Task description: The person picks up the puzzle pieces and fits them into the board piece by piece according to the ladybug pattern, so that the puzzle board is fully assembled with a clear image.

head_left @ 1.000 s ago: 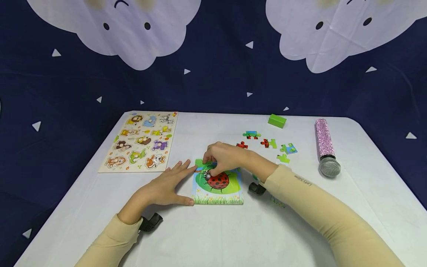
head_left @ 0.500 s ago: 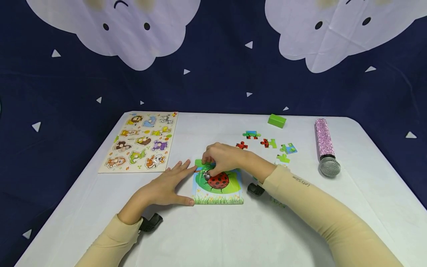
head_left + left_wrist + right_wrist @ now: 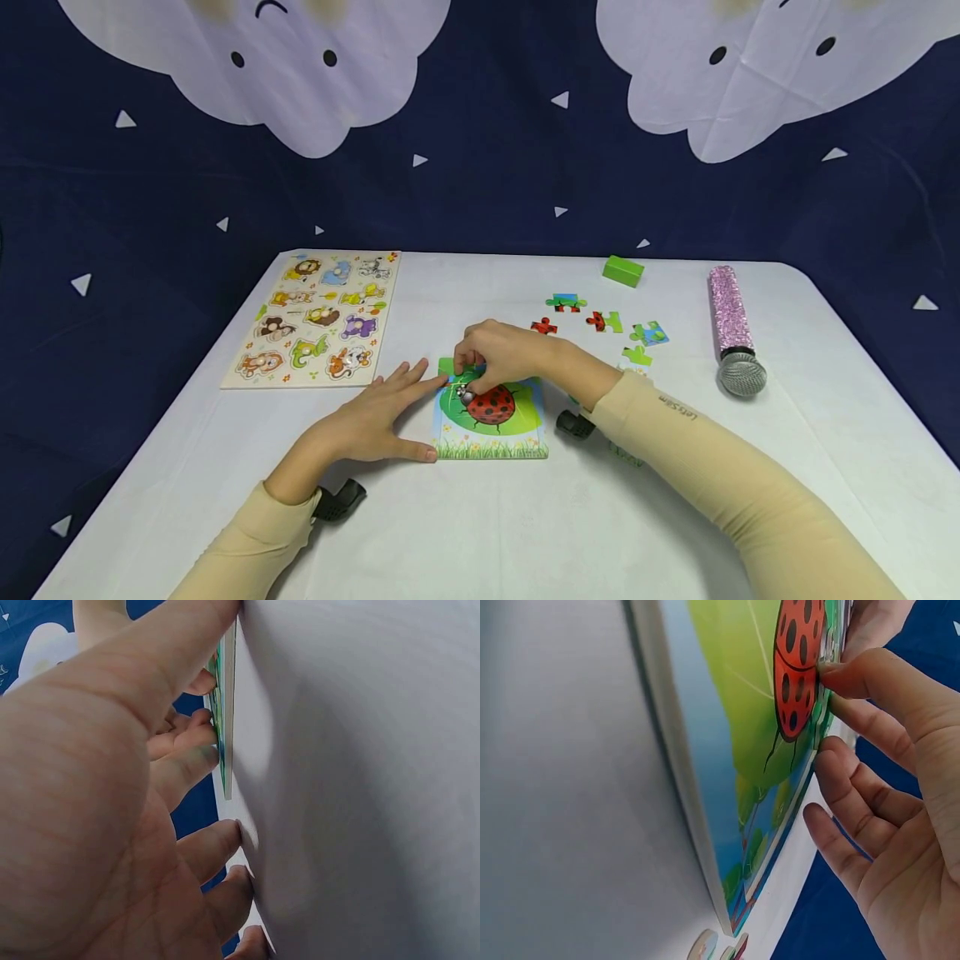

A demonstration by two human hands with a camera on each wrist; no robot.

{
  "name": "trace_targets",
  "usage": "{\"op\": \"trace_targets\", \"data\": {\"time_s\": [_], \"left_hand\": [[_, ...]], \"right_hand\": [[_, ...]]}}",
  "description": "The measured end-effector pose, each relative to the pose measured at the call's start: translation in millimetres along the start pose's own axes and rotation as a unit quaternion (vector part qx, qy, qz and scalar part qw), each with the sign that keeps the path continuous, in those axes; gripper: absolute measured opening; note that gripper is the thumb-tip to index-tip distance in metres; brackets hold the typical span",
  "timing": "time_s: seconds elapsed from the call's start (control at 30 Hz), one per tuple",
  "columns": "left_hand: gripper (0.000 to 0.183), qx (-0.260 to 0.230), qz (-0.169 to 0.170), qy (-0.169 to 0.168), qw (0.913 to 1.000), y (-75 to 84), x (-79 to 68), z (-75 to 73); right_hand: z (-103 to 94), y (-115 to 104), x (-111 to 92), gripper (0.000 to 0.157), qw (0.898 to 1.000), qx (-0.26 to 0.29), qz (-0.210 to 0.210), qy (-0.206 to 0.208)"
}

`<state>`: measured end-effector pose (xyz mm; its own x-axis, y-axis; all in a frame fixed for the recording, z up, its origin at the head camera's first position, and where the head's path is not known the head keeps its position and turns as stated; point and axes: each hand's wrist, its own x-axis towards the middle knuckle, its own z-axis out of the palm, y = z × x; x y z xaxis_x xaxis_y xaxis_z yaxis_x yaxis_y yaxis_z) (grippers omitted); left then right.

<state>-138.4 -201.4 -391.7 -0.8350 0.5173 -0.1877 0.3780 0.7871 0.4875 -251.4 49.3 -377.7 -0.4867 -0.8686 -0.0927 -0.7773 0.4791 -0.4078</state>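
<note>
A ladybug jigsaw puzzle [image 3: 491,437] lies flat on the white table, its picture a red spotted beetle on a green leaf. My left hand [image 3: 375,417] rests spread at its left side, thumb by the lower left corner and index fingertip on the upper left part. Over the puzzle's upper part, my right hand [image 3: 506,354] has its thumb and index finger at a green puzzle piece [image 3: 821,720], pinching it against the board. Much of that piece is hidden by the fingers. The right wrist view shows the thumb [image 3: 840,675] right beside the beetle.
Several loose puzzle pieces [image 3: 603,322] lie to the right and behind the puzzle. A board with animal shapes [image 3: 315,317] lies at left. A green block [image 3: 622,272] stands at the back, and a pink glittery microphone [image 3: 729,312] lies far right.
My left index finger has slid slightly right, further onto the puzzle's upper left part. The right hand stays almost in the same place.
</note>
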Motion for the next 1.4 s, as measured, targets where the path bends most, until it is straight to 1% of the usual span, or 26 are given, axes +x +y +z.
{"op": "trace_targets", "data": {"time_s": [0.33, 0.5, 0.7, 0.9, 1.07, 1.2, 1.4], "left_hand": [[0.099, 0.009, 0.003, 0.001, 1.0, -1.0, -0.2, 0.5], [0.099, 0.009, 0.004, 0.002, 1.0, -2.6, -0.4, 1.6], [0.1, 0.013, 0.007, 0.006, 0.9999, -4.1, 0.3, 2.7], [0.1, 0.011, 0.006, 0.005, 0.9999, -2.7, 0.2, 2.3], [0.1, 0.013, 0.004, 0.005, 0.9999, -1.4, -0.5, 2.1], [0.1, 0.015, 0.005, 0.006, 0.9999, -1.5, -1.0, 2.1], [0.1, 0.015, 0.008, 0.009, 0.9998, -2.0, -1.1, 2.2]], "right_hand": [[2.2, 1, -5, 0.024, 1.0, 0.011, 0.006, 0.002], [-0.3, 1, -7, 0.024, 1.0, 0.02, -0.001, -0.003], [-10.7, 6, -16, 0.024, 0.999, 0.032, 0.009, 0.005], [-22.9, 14, -27, 0.028, 0.999, 0.012, 0.025, 0.021], [-32.3, 20, -36, 0.03, 0.999, 0.011, 0.043, 0.023], [-39.4, 28, -43, 0.03, 0.998, 0.014, 0.06, 0.028], [-50.8, 45, -52, 0.031, 0.996, 0.017, 0.075, 0.05]]}}
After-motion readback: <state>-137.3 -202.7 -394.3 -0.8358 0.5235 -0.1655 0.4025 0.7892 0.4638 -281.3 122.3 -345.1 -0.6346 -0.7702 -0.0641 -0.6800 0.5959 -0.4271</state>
